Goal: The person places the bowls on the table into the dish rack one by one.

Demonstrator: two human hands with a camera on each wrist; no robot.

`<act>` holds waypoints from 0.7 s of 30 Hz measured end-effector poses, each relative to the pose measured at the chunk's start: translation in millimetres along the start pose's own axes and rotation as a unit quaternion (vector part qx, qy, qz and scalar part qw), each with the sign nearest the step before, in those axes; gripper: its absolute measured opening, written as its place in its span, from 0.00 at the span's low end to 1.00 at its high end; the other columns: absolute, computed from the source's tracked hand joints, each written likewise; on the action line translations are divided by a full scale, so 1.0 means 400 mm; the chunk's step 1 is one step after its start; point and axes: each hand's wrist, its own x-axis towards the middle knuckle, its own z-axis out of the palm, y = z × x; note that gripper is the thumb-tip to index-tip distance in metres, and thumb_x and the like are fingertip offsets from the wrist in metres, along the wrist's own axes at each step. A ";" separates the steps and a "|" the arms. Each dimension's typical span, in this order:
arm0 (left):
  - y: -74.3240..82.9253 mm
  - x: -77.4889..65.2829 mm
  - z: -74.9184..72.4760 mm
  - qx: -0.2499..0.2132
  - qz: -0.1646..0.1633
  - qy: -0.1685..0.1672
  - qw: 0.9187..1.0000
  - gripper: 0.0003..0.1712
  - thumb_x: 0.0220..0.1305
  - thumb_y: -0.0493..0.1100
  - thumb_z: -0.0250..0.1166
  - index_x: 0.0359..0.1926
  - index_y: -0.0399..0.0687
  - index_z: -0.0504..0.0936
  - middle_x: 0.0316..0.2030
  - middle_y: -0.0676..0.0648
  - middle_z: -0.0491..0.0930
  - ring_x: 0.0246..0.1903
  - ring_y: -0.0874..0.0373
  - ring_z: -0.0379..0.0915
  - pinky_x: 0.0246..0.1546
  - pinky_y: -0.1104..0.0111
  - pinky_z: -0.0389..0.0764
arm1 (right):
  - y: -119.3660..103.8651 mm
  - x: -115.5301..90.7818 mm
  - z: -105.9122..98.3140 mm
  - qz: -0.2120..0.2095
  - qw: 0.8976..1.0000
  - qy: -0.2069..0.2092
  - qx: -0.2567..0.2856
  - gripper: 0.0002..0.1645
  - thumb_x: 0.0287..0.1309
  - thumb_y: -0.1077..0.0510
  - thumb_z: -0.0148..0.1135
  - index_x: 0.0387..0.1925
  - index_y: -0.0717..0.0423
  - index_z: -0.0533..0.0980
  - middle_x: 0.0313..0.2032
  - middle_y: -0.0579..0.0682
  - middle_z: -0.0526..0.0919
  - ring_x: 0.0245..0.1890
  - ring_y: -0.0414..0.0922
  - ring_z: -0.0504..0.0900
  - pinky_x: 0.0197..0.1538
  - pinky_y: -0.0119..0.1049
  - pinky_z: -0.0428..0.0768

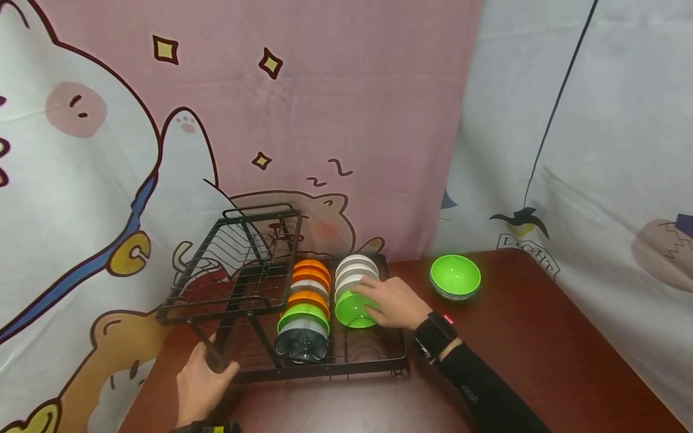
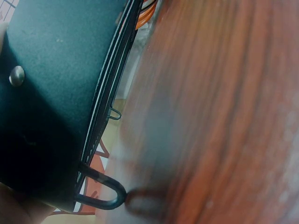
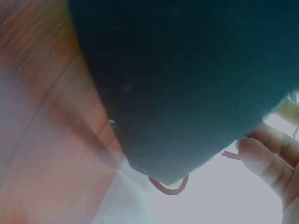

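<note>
A black two-tier dish rack (image 1: 368, 364) stands on the table. At its front left corner my left hand (image 1: 203, 385) grips the frame; in the left wrist view the rack's dark side panel (image 2: 60, 79) fills the left, with a bit of the hand at its lower edge. My right hand (image 1: 397, 302) holds a green bowl (image 1: 354, 316) at the front of the right row, thumb and fingers at its rim. White bowls (image 1: 356, 264) stand on edge behind it. In the right wrist view, fingers (image 3: 266, 158) show beside a large dark surface hiding the bowl.
Orange, white and green bowls fill the rack's middle row (image 1: 310, 282), with a dark fluted bowl (image 1: 301, 346) at the front. Another green bowl (image 1: 456, 276) sits on the table (image 1: 541, 337) to the right. A printed curtain (image 1: 352, 108) hangs behind.
</note>
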 end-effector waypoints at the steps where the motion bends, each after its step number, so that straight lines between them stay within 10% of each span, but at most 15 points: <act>1: -0.001 0.000 0.001 0.000 0.000 0.000 1.000 0.41 0.46 0.46 0.75 0.65 0.39 0.80 0.48 0.35 0.86 0.43 0.27 0.84 0.44 0.36 0.78 | 0.000 0.001 -0.008 0.001 1.000 0.000 0.004 0.31 0.59 0.49 0.75 0.64 0.39 0.79 0.49 0.40 0.81 0.19 0.34 0.64 0.24 0.26 0.63; 7: -0.007 0.000 0.009 0.004 0.002 0.000 1.000 0.42 0.47 0.46 0.75 0.65 0.39 0.79 0.48 0.35 0.85 0.43 0.29 0.84 0.44 0.36 0.77 | 0.029 -0.004 -0.077 0.029 0.996 0.068 0.048 0.27 0.60 0.42 0.75 0.59 0.44 0.83 0.50 0.42 0.84 0.21 0.32 0.70 0.25 0.25 0.67; 12: -0.004 0.000 0.008 0.002 -0.008 -0.011 1.000 0.42 0.48 0.46 0.75 0.66 0.38 0.79 0.52 0.34 0.85 0.47 0.27 0.83 0.46 0.35 0.77 | 0.134 -0.043 -0.131 0.141 0.977 0.143 0.070 0.22 0.66 0.46 0.69 0.58 0.47 0.84 0.46 0.46 0.86 0.22 0.37 0.78 0.26 0.32 0.74; 16: -0.001 -0.001 0.002 0.004 -0.011 -0.013 1.000 0.42 0.48 0.46 0.75 0.66 0.38 0.78 0.54 0.34 0.84 0.47 0.26 0.83 0.46 0.35 0.77 | 0.232 -0.109 -0.148 0.264 0.951 0.124 0.106 0.27 0.69 0.48 0.67 0.66 0.49 0.78 0.53 0.53 0.86 0.43 0.52 0.88 0.42 0.50 0.85; 21: -0.001 0.004 -0.005 0.005 -0.010 -0.015 1.000 0.42 0.48 0.46 0.75 0.66 0.38 0.79 0.52 0.34 0.85 0.46 0.26 0.83 0.46 0.35 0.77 | 0.315 -0.210 -0.119 0.343 0.932 0.049 0.111 0.36 0.67 0.54 0.67 0.73 0.57 0.70 0.65 0.65 0.77 0.66 0.66 0.75 0.62 0.68 0.76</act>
